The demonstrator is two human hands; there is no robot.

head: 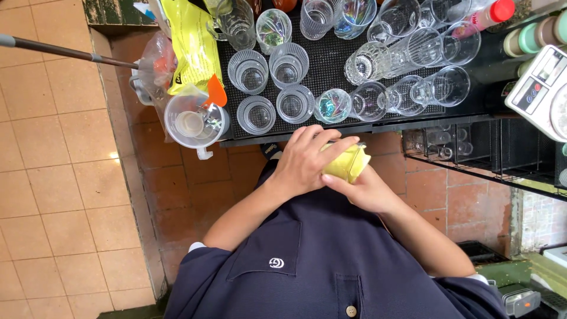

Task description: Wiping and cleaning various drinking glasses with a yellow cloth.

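The yellow cup point(347, 162) sits between both hands, held in front of the person's chest, just below the near edge of the black rubber mat point(331, 65) and above the tiled floor point(71, 177). Judging by how it is gripped, it is probably light and fairly stiff, a smooth-walled vessel that could slip if wet (whether it is wet or holds liquid cannot be told from here), so a wrap around the side wall with support from below looks like the sound way to take it. That is how it is held: the left hand point(304, 162) lies over the top and near side with its fingers curled closed around the wall, and the right hand point(363, 192) cups it from beneath, fingers closed on its lower part. The cup looks pale yellow, somewhat translucent, with a ribbed or faceted surface and a paler rim turned toward the right; most of its body is hidden under the hands. On the mat stand many clear drinking glasses point(254, 71), upright or lying on their sides, and beside them a clear plastic jug point(192, 121) with a yellow bag point(189, 50) leaning over it.
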